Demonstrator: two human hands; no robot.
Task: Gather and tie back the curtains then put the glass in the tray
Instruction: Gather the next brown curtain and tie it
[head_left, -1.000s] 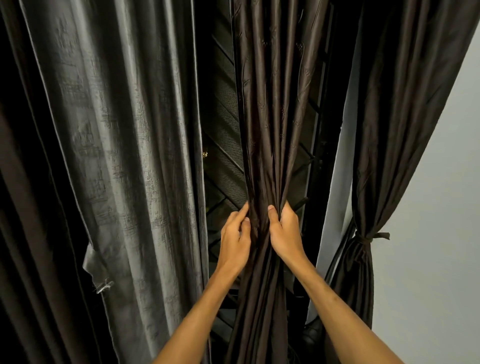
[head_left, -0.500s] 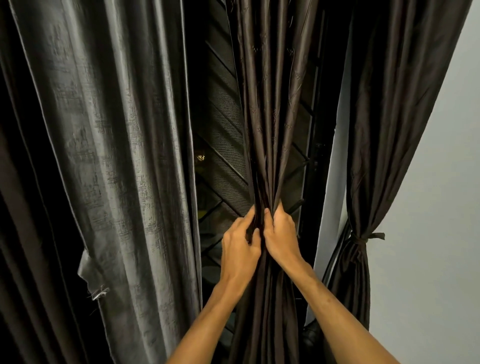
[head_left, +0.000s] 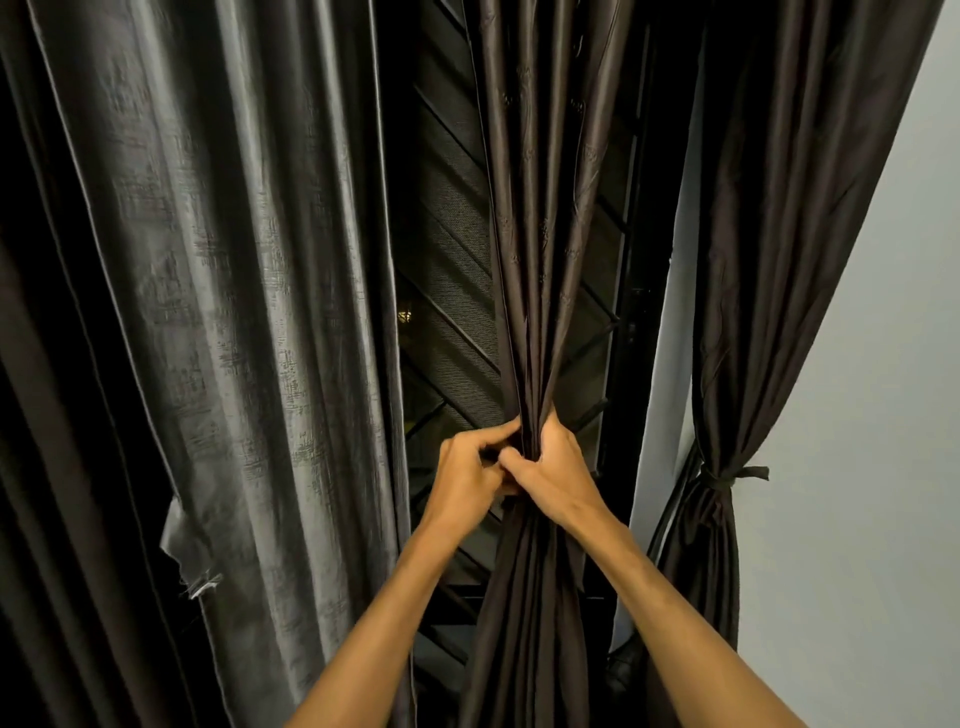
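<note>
Bunching the middle curtain (head_left: 540, 260), the left hand (head_left: 467, 483) and right hand (head_left: 561, 467) are both gripping its gathered folds; wrapping a tie around it seems next.

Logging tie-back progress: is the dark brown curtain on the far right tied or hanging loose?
Tied. A dark fabric band cinches the dark brown far-right curtain into a narrow waist, one end sticking out.
</note>
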